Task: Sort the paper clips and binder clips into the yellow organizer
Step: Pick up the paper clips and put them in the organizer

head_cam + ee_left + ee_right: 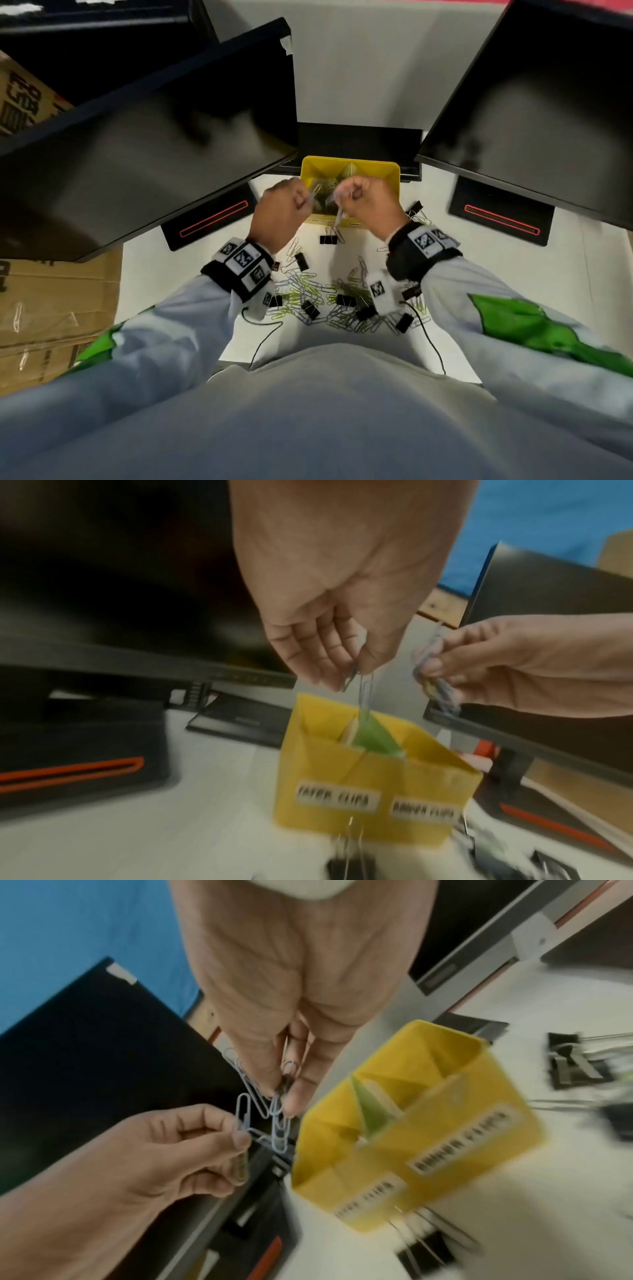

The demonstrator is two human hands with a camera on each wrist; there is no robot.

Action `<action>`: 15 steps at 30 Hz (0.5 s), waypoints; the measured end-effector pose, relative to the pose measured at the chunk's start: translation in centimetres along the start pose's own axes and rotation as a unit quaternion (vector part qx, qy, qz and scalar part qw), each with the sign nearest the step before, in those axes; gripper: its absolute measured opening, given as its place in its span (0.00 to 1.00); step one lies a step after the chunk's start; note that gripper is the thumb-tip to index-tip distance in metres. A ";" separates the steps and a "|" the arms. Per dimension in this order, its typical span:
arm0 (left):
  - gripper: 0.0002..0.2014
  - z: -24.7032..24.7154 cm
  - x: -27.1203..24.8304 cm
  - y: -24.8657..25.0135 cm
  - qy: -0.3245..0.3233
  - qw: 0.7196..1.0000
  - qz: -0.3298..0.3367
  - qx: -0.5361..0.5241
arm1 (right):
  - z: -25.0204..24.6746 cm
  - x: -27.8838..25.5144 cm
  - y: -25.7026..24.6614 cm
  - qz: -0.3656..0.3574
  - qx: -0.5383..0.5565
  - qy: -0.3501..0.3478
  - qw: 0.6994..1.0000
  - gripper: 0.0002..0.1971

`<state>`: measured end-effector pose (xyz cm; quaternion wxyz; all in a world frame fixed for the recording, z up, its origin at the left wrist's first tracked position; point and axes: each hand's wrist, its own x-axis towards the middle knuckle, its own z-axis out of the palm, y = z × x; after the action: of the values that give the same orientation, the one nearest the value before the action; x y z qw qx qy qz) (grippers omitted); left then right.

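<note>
The yellow organizer (388, 171) stands on the white table between two monitors; its front wall (325, 772) bears two labels, one per compartment. Both hands hover just above it. My left hand (301, 202) pinches a few paper clips (364, 693) that dangle over the organizer. My right hand (342, 202) pinches a tangle of bluish paper clips (274, 1118) linked together. In the right wrist view my left hand's fingers (236, 1139) touch that same tangle beside the organizer (462, 1123). A mixed pile of paper clips and black binder clips (318, 298) lies between my forearms.
Two tilted black monitors, left (154, 137) and right (548, 120), overhang the table; their bases (212, 219) flank the organizer. Loose binder clips (328, 239) lie in front of it, and another (565, 1061) to its right. Cardboard boxes (51, 298) stand at the left.
</note>
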<state>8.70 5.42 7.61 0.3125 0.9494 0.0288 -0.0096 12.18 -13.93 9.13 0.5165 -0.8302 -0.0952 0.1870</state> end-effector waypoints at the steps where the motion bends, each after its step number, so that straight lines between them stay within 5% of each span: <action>1: 0.04 -0.2 1.1 0.8 0.010 1.000 -0.004 -0.003 | 0.0 1.3 -0.7 0.001 0.011 0.028 1.000 0.03; 5: 0.02 0.1 4.9 2.3 0.013 1.000 -0.019 -0.002 | 0.4 5.5 -1.7 0.009 -0.044 0.104 0.994 0.03; 9: 0.07 0.8 5.7 2.1 -0.021 0.999 -0.026 0.032 | 0.8 6.1 -0.1 0.028 -0.161 0.060 0.985 0.10; 12: 0.05 1.4 3.1 0.9 0.014 0.999 0.001 0.041 | 0.6 3.2 0.8 -0.043 -0.171 0.057 0.983 0.13; 15: 0.03 3.4 -1.4 -1.5 -0.047 0.997 -0.001 0.055 | 1.4 -0.3 3.3 -0.096 -0.212 -0.018 0.972 0.09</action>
<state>7.23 4.55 4.04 0.2606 0.9637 0.0147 -0.0562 11.22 -14.33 5.73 0.3421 -0.9044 -0.2211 0.1273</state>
